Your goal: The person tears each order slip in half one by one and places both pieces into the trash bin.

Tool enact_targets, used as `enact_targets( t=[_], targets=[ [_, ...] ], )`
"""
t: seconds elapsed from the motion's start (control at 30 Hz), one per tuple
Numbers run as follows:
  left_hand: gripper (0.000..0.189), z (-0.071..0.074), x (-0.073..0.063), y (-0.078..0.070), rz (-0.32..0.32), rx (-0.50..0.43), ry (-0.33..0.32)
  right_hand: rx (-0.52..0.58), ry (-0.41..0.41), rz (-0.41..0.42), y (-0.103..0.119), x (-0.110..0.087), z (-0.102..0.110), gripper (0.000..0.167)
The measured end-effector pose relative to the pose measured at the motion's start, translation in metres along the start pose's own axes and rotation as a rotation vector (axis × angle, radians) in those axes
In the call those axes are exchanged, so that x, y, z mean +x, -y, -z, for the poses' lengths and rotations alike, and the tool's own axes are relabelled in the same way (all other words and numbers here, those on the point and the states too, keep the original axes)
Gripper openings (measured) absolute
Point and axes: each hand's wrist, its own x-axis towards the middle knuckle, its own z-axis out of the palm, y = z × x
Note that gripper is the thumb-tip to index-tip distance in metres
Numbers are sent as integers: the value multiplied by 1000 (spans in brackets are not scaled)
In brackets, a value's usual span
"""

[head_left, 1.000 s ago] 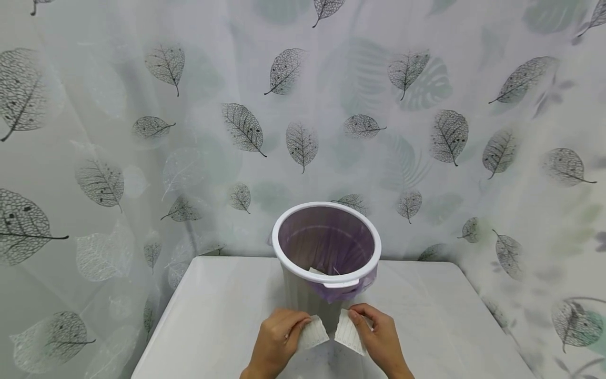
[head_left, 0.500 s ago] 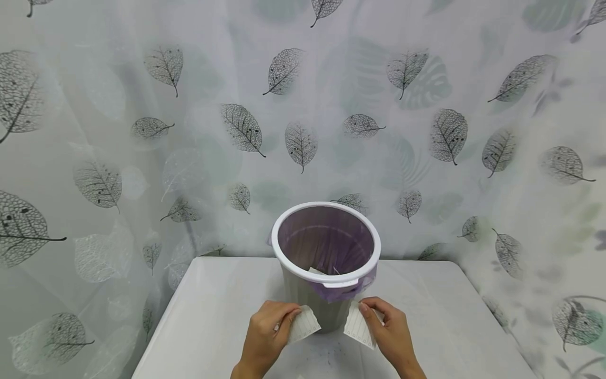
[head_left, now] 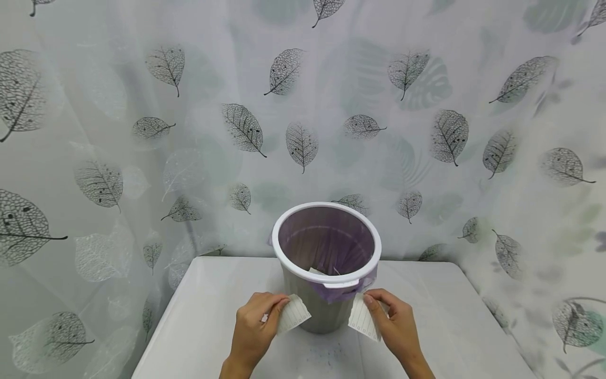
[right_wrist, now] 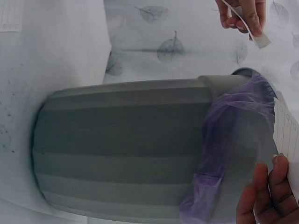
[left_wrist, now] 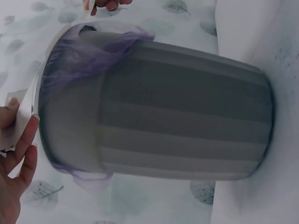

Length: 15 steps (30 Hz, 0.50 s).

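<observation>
My left hand [head_left: 255, 326] pinches a small piece of lined paper [head_left: 293, 315] between thumb and fingers, in front of the bin's left side. A matching lined piece [head_left: 363, 318] is pinched by my right hand [head_left: 397, 323], to the right of the bin. Both pieces have a ragged edge and a row of little printed squares. Between and behind the hands stands a grey trash bin [head_left: 322, 316] with a white rim and a purple liner [right_wrist: 217, 140]. In the right wrist view, the right hand's paper [right_wrist: 286, 135] overlaps the bin's rim.
A scrap of white paper [head_left: 316, 271] shows inside the bin. More lined paper [right_wrist: 10, 16] lies on the white table [head_left: 227, 295], whose surface has small dark marks [head_left: 326, 352] before the bin. A leaf-patterned curtain [head_left: 303, 173] hangs behind and at both sides.
My hands have moved apart, left hand to the left and right hand to the right, both rising slightly. The gap between the two paper pieces has widened. The bin has stayed put.
</observation>
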Motion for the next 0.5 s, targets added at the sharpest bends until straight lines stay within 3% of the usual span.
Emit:
enact_targets(
  t=[0.27, 0.43, 0.5],
  targets=[
    [22, 10, 15, 0, -6, 28, -39, 32, 2, 39, 7, 13, 4, 18],
    [4, 13, 25, 1, -36, 30, -57, 53, 10, 77, 14, 22, 5, 19],
    [9, 13, 29, 1, -53, 33, -65, 54, 17, 100, 16, 27, 5, 20]
  ],
)
